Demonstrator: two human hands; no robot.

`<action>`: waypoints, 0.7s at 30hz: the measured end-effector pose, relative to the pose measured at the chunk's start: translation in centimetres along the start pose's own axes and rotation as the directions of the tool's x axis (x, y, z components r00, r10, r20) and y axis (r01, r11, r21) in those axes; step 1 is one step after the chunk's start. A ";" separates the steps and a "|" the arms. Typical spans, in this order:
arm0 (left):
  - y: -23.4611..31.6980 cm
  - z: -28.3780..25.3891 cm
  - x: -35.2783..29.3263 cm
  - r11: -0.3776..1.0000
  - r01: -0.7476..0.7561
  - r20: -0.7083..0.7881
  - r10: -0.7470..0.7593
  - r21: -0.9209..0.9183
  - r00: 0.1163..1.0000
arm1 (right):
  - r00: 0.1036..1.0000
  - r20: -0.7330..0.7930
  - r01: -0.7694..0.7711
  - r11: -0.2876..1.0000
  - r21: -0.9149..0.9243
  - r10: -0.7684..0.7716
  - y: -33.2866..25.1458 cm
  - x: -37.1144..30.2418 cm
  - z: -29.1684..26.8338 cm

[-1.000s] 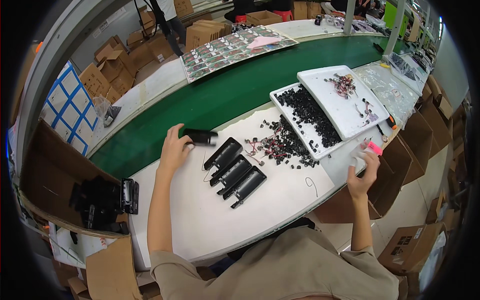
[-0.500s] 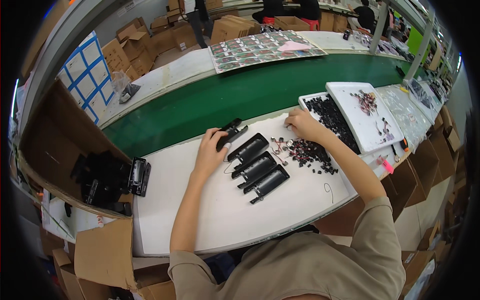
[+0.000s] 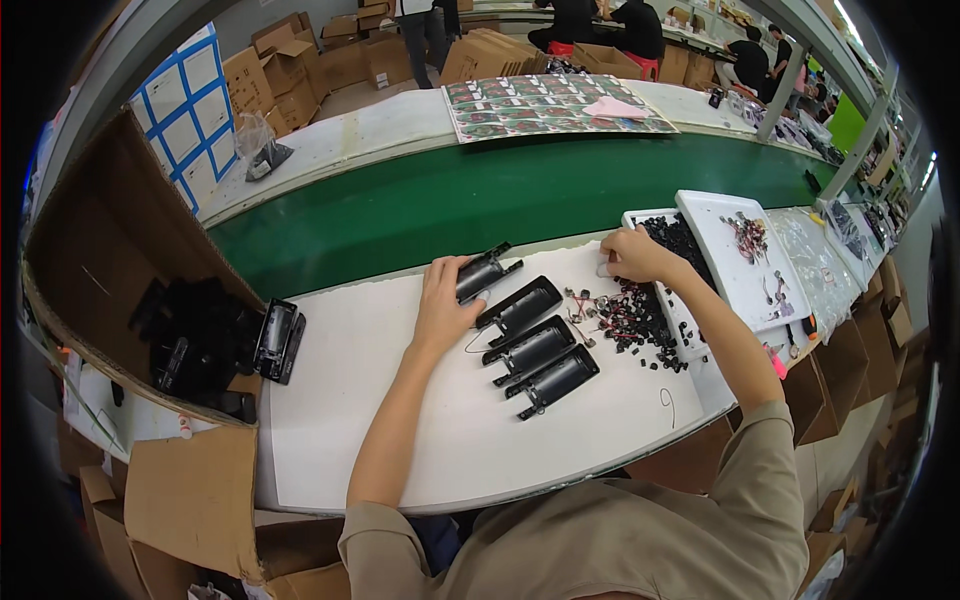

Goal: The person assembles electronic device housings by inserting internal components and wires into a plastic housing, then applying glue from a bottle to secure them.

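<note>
My left hand (image 3: 443, 305) is closed round the end of a black plastic housing (image 3: 487, 274), its hollow side up, at the far edge of the white work surface. Three more black housings (image 3: 540, 345) lie in a slanting row beside it, hollow side up. To their right is a loose heap of small black parts and red-wired pieces (image 3: 630, 318). My right hand (image 3: 643, 258) is beyond that heap, at the left edge of the white foam tray, its fingers pinched together. What they hold, if anything, is hidden. Pale coverings show on a fingertip of each hand.
A foam tray (image 3: 693, 350) of small black parts stands right, partly under a second white tray (image 3: 708, 215) holding wired pieces. A cardboard box (image 3: 95, 215) with black housings stands left; one housing (image 3: 279, 340) leans by it. A green belt (image 3: 400, 200) runs behind.
The view has shifted, moving the scene slightly. The housing in my left hand has turned so its hollow side shows. My right hand stays near the tray, fingers still pinched.
</note>
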State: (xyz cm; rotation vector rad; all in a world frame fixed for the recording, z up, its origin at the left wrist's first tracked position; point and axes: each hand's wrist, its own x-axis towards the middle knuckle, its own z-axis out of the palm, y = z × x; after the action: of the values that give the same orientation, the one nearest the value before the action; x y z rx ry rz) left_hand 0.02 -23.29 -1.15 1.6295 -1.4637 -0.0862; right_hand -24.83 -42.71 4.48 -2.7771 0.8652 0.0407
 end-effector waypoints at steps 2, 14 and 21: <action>0.0 0.1 0.1 1.000 -0.025 -0.014 0.025 0.013 1.000 | 0.987 -0.137 0.099 0.984 0.149 -0.079 -0.1 0.4 -0.2; 0.7 -0.2 0.0 0.993 -0.089 -0.050 0.092 0.075 0.994 | 0.889 -0.300 0.418 0.881 0.224 -0.346 -8.7 6.4 1.9; 0.6 -0.2 0.2 0.995 -0.082 -0.040 0.084 0.055 0.996 | 0.909 -0.226 0.387 0.909 0.153 -0.349 -9.1 6.2 2.6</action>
State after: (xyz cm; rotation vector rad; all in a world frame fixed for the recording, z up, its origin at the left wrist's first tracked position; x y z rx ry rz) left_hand -0.26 -23.28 -0.58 1.6008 -1.5105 0.0347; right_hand -14.49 -38.30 3.33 -2.7357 0.3396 -0.3661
